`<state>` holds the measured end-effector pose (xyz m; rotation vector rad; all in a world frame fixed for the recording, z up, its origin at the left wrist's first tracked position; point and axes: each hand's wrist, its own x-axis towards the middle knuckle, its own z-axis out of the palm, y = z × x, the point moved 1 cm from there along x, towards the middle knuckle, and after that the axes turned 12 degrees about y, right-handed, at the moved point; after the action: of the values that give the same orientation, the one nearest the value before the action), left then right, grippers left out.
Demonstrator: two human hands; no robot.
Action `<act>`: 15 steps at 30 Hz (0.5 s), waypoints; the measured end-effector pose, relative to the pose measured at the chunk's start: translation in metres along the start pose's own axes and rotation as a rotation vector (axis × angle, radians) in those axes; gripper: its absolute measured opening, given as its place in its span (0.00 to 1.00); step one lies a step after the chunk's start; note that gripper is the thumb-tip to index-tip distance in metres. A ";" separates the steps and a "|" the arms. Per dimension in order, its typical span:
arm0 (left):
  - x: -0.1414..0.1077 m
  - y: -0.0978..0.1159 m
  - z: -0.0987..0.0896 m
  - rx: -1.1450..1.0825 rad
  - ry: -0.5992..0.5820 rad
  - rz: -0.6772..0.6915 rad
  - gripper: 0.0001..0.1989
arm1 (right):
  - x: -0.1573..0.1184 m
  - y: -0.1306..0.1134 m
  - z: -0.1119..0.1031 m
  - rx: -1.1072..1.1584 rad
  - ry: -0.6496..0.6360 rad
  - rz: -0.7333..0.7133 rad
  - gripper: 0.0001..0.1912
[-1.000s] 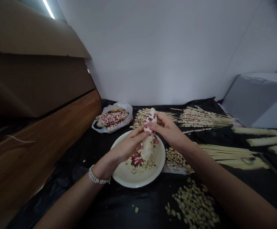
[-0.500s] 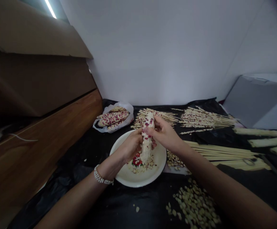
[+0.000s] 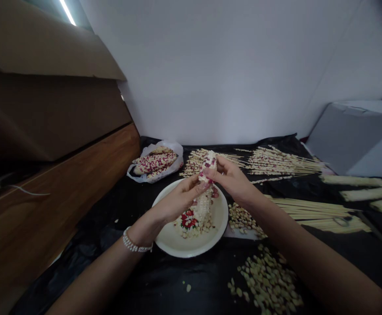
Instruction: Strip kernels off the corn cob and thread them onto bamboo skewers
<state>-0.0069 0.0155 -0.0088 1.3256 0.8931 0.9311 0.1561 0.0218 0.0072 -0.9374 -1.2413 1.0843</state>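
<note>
Both my hands grip one ear of corn (image 3: 204, 208), tilted over a white enamel plate (image 3: 191, 251) with a red flower design. Its upper end still carries white and dark red kernels, while the lower part is a bare pale cob. My left hand (image 3: 186, 197) wraps the ear from the left, thumb pressed on the kernels; a beaded bracelet is on that wrist. From the right, my right hand (image 3: 228, 177) holds the upper end, thumb on its front. Loose kernels (image 3: 192, 232) lie in the plate below the cob.
A plastic bag of corn ears (image 3: 156, 162) lies behind left. Kernel-threaded skewers (image 3: 273, 162) rest at the back, bare sticks (image 3: 309, 208) and stripped cobs (image 3: 371, 194) at right. Flat pale seeds (image 3: 270, 280) are piled in front right. A cardboard box (image 3: 53, 105) stands left.
My left hand has shifted up and right along the ear, its thumb now lying across the kernels near my right thumb. My right hand has moved slightly right.
</note>
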 end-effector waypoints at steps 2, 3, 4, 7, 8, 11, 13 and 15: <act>-0.001 -0.001 -0.001 0.079 0.041 -0.004 0.21 | -0.001 -0.001 0.001 -0.013 0.002 -0.001 0.16; 0.000 -0.002 -0.001 0.099 0.062 -0.008 0.21 | -0.002 -0.002 0.001 -0.021 0.004 -0.002 0.17; 0.000 -0.003 0.000 0.103 0.084 -0.017 0.20 | -0.002 -0.002 0.002 -0.029 0.006 -0.002 0.17; 0.003 -0.006 0.005 0.023 0.133 -0.069 0.19 | -0.004 -0.001 0.004 -0.038 0.007 0.001 0.18; 0.004 -0.006 0.007 -0.020 0.136 -0.089 0.20 | -0.004 -0.001 0.004 -0.037 0.005 0.004 0.18; 0.004 -0.003 0.009 -0.119 0.090 -0.131 0.21 | -0.002 0.001 0.004 -0.031 0.006 0.007 0.18; 0.004 -0.001 0.008 -0.153 0.051 -0.136 0.20 | -0.001 0.000 0.002 -0.028 0.008 0.003 0.18; 0.003 -0.001 0.006 -0.159 0.017 -0.096 0.19 | -0.001 0.000 0.002 -0.032 0.012 -0.005 0.17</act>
<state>0.0000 0.0157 -0.0092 1.1311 0.8693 0.9201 0.1544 0.0208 0.0075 -0.9633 -1.2533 1.0566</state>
